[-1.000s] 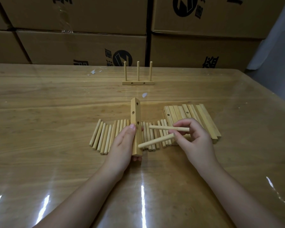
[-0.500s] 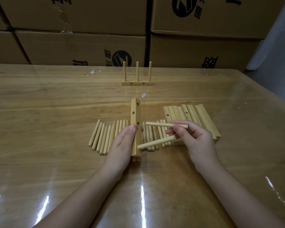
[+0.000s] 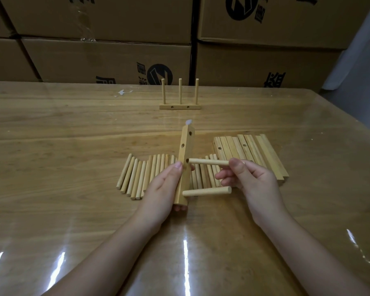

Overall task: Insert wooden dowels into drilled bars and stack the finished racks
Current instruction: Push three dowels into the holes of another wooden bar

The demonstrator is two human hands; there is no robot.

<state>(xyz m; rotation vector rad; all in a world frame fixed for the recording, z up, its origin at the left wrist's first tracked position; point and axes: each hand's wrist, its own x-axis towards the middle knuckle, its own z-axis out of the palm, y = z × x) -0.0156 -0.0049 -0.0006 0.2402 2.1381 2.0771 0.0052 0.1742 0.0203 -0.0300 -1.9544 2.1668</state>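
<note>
The stacked brown cardboard boxes (image 3: 107,60) behind carry a black round emblem with a slanted mark and black Chinese characters. The characters are partly cut off and cannot be read with certainty, and no other writing is seen. On the glossy, film-covered wooden surface (image 3: 51,146) are laid a group of pale square drilled bars (image 3: 250,154) at the right, a row of loose round wooden dowels (image 3: 141,176) in the middle, and, farther back, one finished rack of three upright dowels in a bar (image 3: 180,106). A single pale drilled bar (image 3: 185,159) is held on end above the row, its lower half wrapped by the grip of the left hand (image 3: 162,189). It is judged light, stiff and dry enough not to slip, and is best taken low, clear of the holes. A short dowel (image 3: 205,191) appears seated in its lowest hole. A second dowel (image 3: 209,161) is pinched at its far end between thumb and fingers of the right hand (image 3: 254,180), with its tip at the next hole. The dowel is judged light and rigid, so a straight push should seat it, whereas a tilted entry may bind.
</note>
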